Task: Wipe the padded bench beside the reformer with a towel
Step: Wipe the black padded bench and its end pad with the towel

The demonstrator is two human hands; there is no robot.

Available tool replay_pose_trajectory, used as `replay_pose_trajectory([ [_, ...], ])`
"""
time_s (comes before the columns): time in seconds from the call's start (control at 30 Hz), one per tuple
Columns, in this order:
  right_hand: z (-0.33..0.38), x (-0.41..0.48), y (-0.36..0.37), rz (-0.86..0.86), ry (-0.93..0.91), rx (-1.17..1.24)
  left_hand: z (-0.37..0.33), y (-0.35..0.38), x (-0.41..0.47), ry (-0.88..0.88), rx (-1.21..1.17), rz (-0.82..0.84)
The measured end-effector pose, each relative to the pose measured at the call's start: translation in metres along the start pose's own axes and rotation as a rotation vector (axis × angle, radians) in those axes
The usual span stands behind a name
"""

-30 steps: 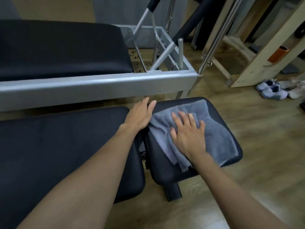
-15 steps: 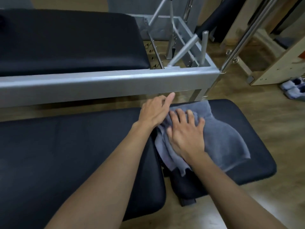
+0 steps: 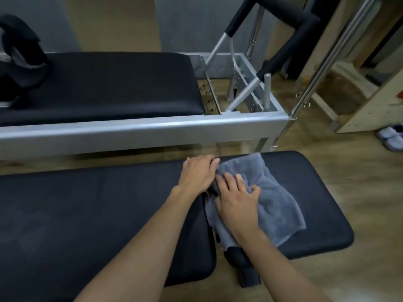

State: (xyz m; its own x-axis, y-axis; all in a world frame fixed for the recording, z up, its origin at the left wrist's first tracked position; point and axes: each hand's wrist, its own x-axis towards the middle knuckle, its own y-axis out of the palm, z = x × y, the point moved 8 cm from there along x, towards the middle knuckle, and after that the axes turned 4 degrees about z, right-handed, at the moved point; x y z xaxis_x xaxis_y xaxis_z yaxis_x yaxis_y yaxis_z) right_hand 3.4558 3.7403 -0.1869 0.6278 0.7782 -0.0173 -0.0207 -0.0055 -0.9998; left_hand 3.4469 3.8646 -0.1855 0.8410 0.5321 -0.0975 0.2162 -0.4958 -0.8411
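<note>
Bench pads [image 3: 322, 214], two; one towel [image 3: 277, 203]; two hands [image 3: 237, 205] on it.

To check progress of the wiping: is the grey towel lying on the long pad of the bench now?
No, the grey towel lies on the short pad, under the right hand.
</note>
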Motion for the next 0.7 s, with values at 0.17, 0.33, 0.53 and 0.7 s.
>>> replay_pose_trajectory([
  [0.17,0.0,-0.057,-0.013,-0.02,-0.029,0.09,-0.002,-0.001,-0.034,-0.012,-0.093,0.005],
  [0.33,0.051,-0.055,-0.038,-0.108,0.009,0.525,0.055,-0.049,-0.047,-0.095,-0.187,-0.147],
  [0.53,0.127,-0.021,-0.029,-0.003,-0.061,0.384,0.158,-0.117,-0.069,-0.219,-0.202,-0.316],
  [0.7,0.141,-0.024,0.02,0.015,0.039,0.14,0.232,-0.124,-0.072,-0.217,0.094,-0.247],
])
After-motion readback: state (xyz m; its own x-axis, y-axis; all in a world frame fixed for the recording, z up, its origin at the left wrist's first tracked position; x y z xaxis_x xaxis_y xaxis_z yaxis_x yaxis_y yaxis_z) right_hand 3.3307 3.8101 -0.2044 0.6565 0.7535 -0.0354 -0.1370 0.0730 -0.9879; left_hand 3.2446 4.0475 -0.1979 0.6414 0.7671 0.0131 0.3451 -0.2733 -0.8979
